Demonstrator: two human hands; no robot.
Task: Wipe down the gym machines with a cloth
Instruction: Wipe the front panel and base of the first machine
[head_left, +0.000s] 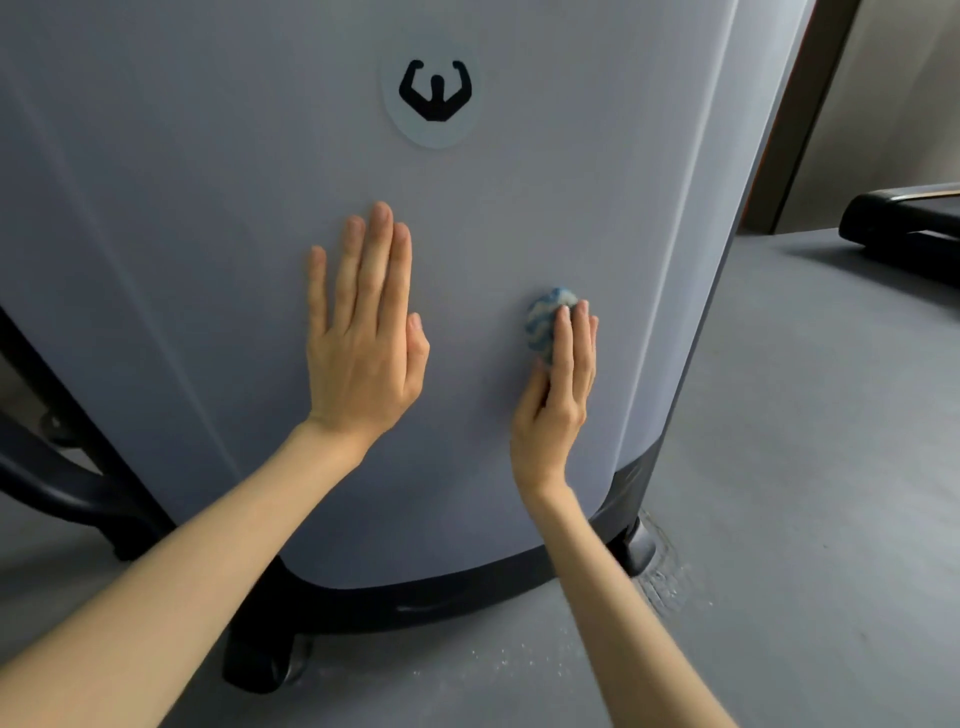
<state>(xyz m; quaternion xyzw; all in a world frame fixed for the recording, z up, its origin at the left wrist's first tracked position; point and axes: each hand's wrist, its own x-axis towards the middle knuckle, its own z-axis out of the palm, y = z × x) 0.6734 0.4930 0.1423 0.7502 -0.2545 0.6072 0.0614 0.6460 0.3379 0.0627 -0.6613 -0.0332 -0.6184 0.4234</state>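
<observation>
A large grey gym machine cover (218, 171) fills most of the view, with a round badge bearing a black flexing-figure logo (435, 93) near the top. My left hand (363, 332) lies flat against the cover, fingers straight and close together, holding nothing. To its right, my right hand (558, 395) presses a small bunched blue-and-white cloth (545, 317) against the cover; the cloth shows past my fingertips and the rest of it is hidden under my palm.
The cover ends in a black base rim (415, 603) with a foot (270, 660) on the grey floor (805, 467). A black frame tube (57, 467) curves at the left. Another black machine's base (904, 223) sits at the far right.
</observation>
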